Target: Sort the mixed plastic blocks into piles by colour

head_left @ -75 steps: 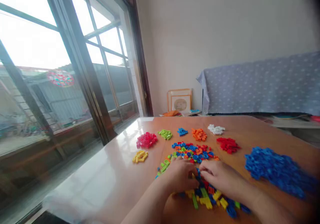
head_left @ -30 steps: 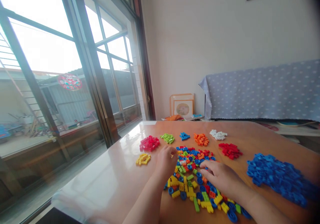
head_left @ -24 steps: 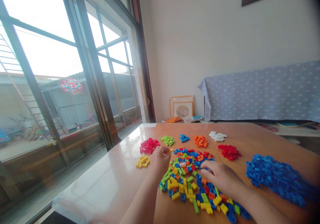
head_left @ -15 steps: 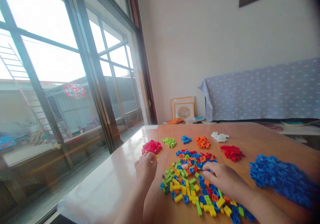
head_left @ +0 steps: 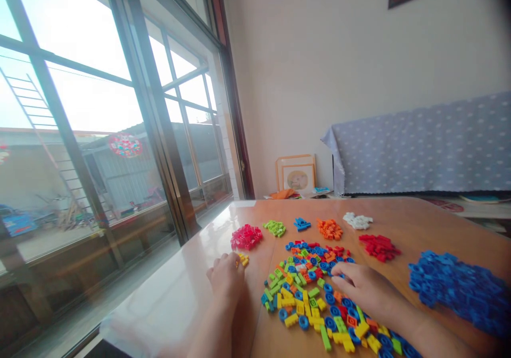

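Observation:
My left hand [head_left: 227, 274] rests low over the table's left part, its fingers curled down. Small yellow building bricks [head_left: 243, 260] show right at its fingertips, partly hidden by the hand. My right hand [head_left: 357, 282] reaches in from the right over a mixed pile of building bricks [head_left: 307, 299] in yellow, green, orange, red and blue. Its thumb and index finger come together at the pile's far right part; whatever lies between them is too small to make out. Round blue wheel-like pieces [head_left: 329, 298] lie in the pile close to that hand.
Sorted heaps stand around the pile: pink [head_left: 246, 237], light green [head_left: 274, 228], small blue [head_left: 302, 224], orange [head_left: 330, 229], white [head_left: 357, 220] and red [head_left: 379, 247]. A large blue heap [head_left: 459, 289] lies at the right. A window [head_left: 120, 134] borders the table's left side.
My left hand has moved slightly left and nearer to me, and more of the yellow bricks shows beside it. My right hand stays over the pile. The view has shifted a little.

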Demonstrator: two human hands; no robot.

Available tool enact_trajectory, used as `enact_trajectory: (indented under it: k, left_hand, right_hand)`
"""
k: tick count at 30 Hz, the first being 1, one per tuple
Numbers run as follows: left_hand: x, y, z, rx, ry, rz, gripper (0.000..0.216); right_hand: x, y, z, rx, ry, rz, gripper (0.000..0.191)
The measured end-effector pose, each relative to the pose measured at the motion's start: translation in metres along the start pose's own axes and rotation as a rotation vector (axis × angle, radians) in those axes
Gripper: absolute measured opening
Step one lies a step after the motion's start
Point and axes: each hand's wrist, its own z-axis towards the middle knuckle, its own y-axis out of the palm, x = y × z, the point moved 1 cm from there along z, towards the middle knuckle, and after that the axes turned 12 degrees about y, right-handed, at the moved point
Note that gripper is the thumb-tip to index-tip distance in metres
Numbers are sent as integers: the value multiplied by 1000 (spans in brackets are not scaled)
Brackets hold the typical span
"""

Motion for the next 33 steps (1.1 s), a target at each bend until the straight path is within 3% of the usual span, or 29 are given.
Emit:
enact_trajectory:
  k: [11,16,21,28,33]
  left_hand:
    - [-1,3,0,-34,-46,-32,23]
    - [14,-6,-3,-39,3,-50,22]
    - [43,-8,-4,-42,139,-158,21]
    - [78,-8,-14,-176,452,-451,20]
    - [94,-16,-22,-222,604,-464,22]
  right_hand:
    - [1,3,3,-10,0,-5,29]
    - [0,1,1,-6,-4,1,27]
    - [-4,-3,-1,-26,-2,1,24]
    - [-4,-3,-1,-2,-8,-3,26]
    - [-6,-5,-2,-10,0,-13,27]
